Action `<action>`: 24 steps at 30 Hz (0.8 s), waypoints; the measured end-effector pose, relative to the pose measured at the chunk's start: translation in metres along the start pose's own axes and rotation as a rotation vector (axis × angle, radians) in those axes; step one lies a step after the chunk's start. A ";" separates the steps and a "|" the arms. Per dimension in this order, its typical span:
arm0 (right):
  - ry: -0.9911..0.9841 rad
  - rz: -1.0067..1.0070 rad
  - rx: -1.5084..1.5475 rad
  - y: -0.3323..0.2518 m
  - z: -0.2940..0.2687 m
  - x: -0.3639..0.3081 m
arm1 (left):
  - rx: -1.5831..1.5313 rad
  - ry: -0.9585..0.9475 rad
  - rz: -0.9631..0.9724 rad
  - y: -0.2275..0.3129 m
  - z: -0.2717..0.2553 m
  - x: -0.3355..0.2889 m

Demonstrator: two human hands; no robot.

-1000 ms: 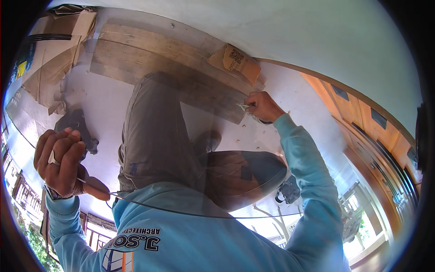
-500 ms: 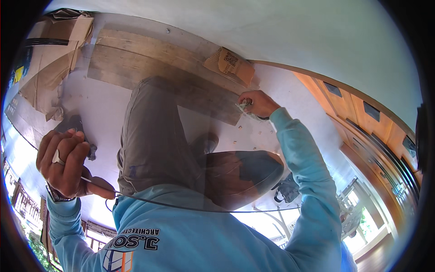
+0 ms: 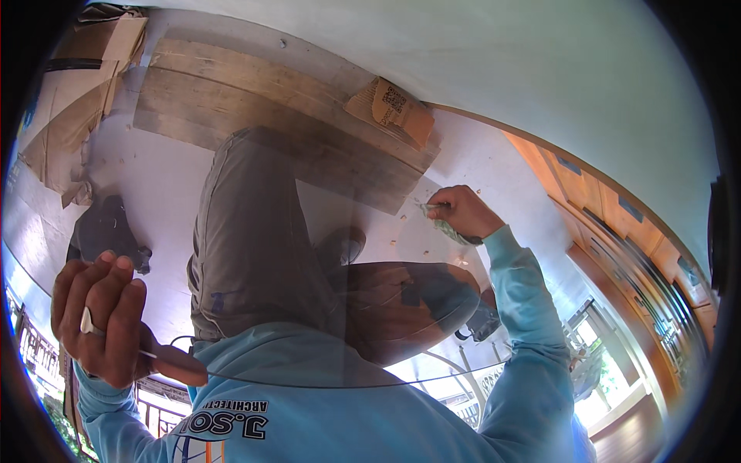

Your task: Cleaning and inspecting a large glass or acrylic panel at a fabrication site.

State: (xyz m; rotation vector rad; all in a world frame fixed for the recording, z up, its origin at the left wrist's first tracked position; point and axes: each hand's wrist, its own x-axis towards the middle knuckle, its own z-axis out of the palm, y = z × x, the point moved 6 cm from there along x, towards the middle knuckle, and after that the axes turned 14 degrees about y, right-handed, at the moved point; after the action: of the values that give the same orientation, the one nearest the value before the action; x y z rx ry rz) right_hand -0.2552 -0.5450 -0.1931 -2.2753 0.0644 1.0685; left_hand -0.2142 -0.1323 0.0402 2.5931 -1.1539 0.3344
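Observation:
A see-through, slightly tinted sheet (image 3: 324, 385) lies across my view above my lap, its thin dark near edge curving in front of my shirt. My left hand (image 3: 104, 324), at the lower left, is closed on that edge, with the thumb on the near side and the fingers curled. My right hand (image 3: 463, 212) is closed round a crumpled, pale green-white rag (image 3: 454, 231) at the right. Part of the rag hangs below the fingers. Whether the rag touches the sheet I cannot tell. My bent legs (image 3: 247, 231) show through the sheet.
Wooden boards (image 3: 255, 108) lie on the pale floor beyond my knees, with a torn cardboard piece (image 3: 391, 112) on them. More cardboard (image 3: 69, 147) stands at the left, near a dark object (image 3: 112, 228). Small scraps dot the floor. An orange-brown wooden panel (image 3: 602, 193) runs along the right.
My right hand has moved right and nearer to me with the rag, away from the boards. My left hand sits slightly lower and farther left, still on the sheet's edge.

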 end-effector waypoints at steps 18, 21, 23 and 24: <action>-0.139 0.172 0.044 0.017 0.012 0.042 | 0.001 -0.207 -0.046 -0.002 -0.001 -0.005; -0.128 0.104 -0.138 0.007 0.015 0.052 | -0.034 -0.176 -0.053 -0.003 -0.001 -0.005; -0.083 0.134 -0.166 0.009 0.013 0.052 | -0.030 -0.138 -0.043 -0.002 0.001 -0.006; -0.081 0.136 -0.171 0.009 0.013 0.049 | -0.025 -0.105 -0.031 -0.002 0.000 -0.005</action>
State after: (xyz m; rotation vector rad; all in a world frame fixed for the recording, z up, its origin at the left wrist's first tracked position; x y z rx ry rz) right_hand -0.2335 -0.5346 -0.2389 -2.4050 0.0988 1.2793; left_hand -0.2157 -0.1273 0.0381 2.6313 -1.1433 0.1788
